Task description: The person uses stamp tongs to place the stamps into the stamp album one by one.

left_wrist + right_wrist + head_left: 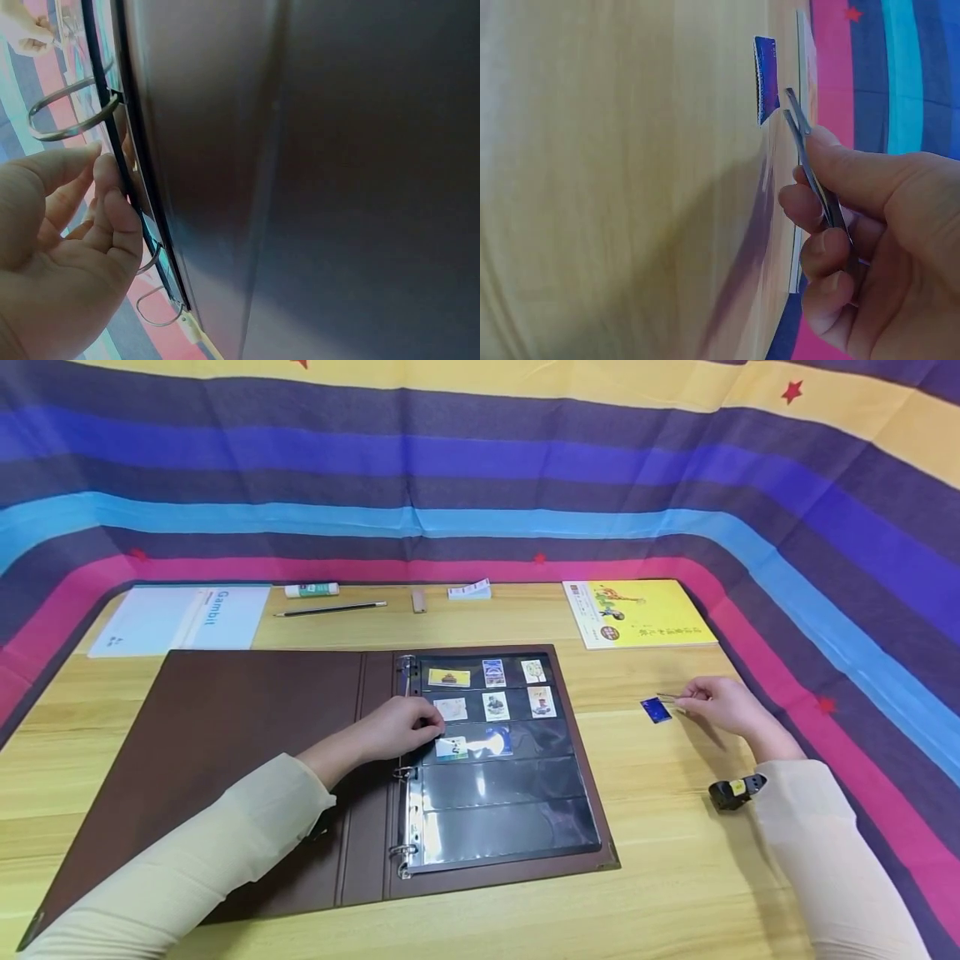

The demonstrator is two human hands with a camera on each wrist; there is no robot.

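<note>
My right hand (716, 702) holds metal tweezers (802, 142) between thumb and fingers. Their tips stand apart, close to a dark blue stamp (656, 710) on the table. In the right wrist view the stamp (767, 75) lies just beyond the tips, not between them. My left hand (401, 727) rests at the inner edge of the black stamp page (502, 777), its fingers loosely curled beside the third row. Nothing shows between its thumb and fingers in the left wrist view. Several stamps fill the upper rows; the third row has a stamp (487, 742) beside my fingertips.
The brown ring binder (225, 735) lies spread on the wooden table. Behind it are a Gambit booklet (187, 620), glue stick (311, 589), pencil (330, 608), eraser (418, 601) and small paper slips (469, 591). A yellow book (645, 614) lies at the back right.
</note>
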